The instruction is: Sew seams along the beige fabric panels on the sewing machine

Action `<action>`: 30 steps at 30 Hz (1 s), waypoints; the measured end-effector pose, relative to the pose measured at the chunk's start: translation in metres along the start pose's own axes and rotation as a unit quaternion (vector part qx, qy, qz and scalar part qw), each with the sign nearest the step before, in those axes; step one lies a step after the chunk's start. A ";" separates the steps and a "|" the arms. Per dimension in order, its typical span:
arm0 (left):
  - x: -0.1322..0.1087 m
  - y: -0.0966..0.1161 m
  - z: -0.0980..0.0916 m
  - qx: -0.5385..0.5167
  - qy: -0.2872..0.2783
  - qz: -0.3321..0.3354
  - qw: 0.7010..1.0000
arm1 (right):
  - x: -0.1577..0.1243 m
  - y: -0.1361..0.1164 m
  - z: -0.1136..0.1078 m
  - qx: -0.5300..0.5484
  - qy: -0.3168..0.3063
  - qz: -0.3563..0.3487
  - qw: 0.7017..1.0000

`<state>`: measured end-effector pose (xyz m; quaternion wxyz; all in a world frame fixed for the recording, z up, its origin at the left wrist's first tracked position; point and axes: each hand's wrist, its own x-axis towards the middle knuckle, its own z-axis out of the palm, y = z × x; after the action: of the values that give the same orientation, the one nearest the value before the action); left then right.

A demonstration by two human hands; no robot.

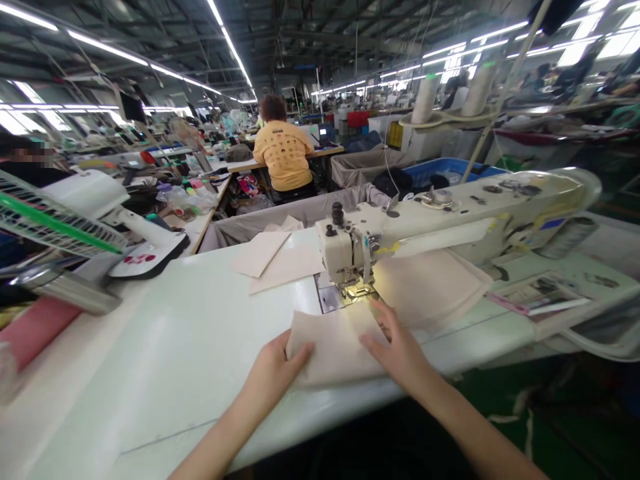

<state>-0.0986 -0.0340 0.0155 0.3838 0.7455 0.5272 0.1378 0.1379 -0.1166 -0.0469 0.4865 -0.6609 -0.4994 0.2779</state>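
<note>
A beige fabric piece (336,343) lies on the white sewing table (190,353), its far edge under the presser foot (357,291) of a white sewing machine (450,213). My left hand (277,370) grips the piece's left edge, thumb on top and fingers curled under it. My right hand (400,350) rests flat on the right part of the fabric, fingers stretched toward the needle. More beige fabric (430,283) sits under the machine arm to the right.
Sewn beige pieces (275,257) lie behind the machine head. A fan (75,220) stands at the left, a pink roll (35,330) below it. A cloth bin (300,213) sits behind the table. A person in a yellow shirt (284,155) sits farther back. Thread cones (453,93) stand behind the machine.
</note>
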 end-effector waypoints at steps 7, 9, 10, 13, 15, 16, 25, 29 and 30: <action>-0.012 -0.007 0.007 0.039 0.059 0.032 0.997 | -0.003 -0.005 -0.006 -0.133 -0.001 -0.084 0.988; -0.011 -0.007 0.008 0.047 0.064 0.034 0.996 | -0.002 -0.007 -0.006 -0.156 0.011 -0.088 0.984; -0.011 -0.007 0.008 0.052 0.064 0.035 0.996 | -0.002 -0.008 -0.005 -0.163 0.015 -0.090 0.982; -0.008 -0.005 0.009 0.064 0.059 0.043 0.995 | -0.001 -0.008 -0.005 -0.171 0.020 -0.088 0.981; -0.007 -0.004 0.009 0.068 0.053 0.048 0.995 | -0.001 -0.008 -0.005 -0.170 0.021 -0.083 0.982; -0.007 -0.004 0.009 0.071 0.052 0.050 0.995 | 0.000 -0.008 -0.005 -0.169 0.022 -0.082 0.982; -0.006 0.001 0.015 0.321 0.113 0.067 0.938 | 0.003 -0.015 -0.009 -0.268 0.008 -0.097 0.958; 0.003 0.011 0.034 0.314 0.142 0.282 0.896 | -0.001 -0.015 -0.021 -0.285 -0.032 -0.212 0.934; 0.006 0.012 0.041 0.294 0.098 0.319 0.896 | -0.002 -0.012 -0.022 -0.273 -0.047 -0.232 0.933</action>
<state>-0.0631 -0.0476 -0.0041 0.0292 0.9350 0.3130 0.1640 0.1517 -0.1259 -0.0273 0.3142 -0.6200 -0.7177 0.0416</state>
